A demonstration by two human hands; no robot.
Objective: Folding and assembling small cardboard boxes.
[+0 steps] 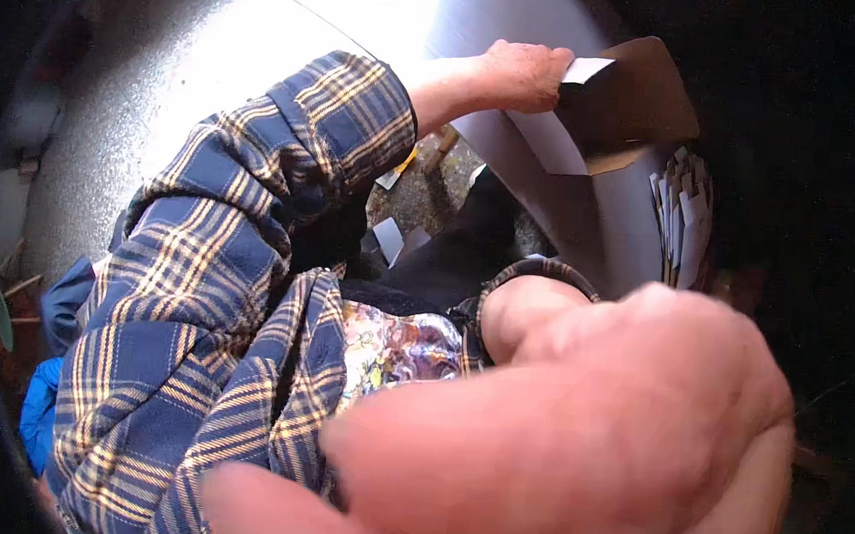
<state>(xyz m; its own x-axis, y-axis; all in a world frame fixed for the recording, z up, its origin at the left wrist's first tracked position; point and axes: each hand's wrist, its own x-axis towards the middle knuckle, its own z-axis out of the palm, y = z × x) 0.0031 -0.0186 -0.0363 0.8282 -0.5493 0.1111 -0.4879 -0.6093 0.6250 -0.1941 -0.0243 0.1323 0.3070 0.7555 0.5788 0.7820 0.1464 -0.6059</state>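
My left hand (524,74) reaches out from a blue plaid flannel sleeve (258,221) with thin yellow and white lines, and its fingers are clamped on the top edge of a cardboard box flap (635,95) — smooth brown board, matte, with a pale slip of card (585,70) showing just beside my fingertips. The flap belongs to one open cardboard box (602,208): flat grey-brown walls, a sharp folded corner, and a lighter inner flap (550,142) angled down inside it. Standing upright at the box's right side is a pack of flat card blanks (683,216), pale-edged and notched at the top; they are too tightly stacked to count.

My right hand (583,426) is very close to the camera, a big blurred shape filling the lower right — I cannot tell whether it is clenched or loose, nor whether it holds anything. Behind its wrist sits a cuff (532,272) of the same plaid, and a patch of glossy, multicoloured printed fabric (395,347).

Beneath it all is a speckled grey floor (149,93), brightly lit in the middle, with two or three small pale card scraps (389,237) lying on it.
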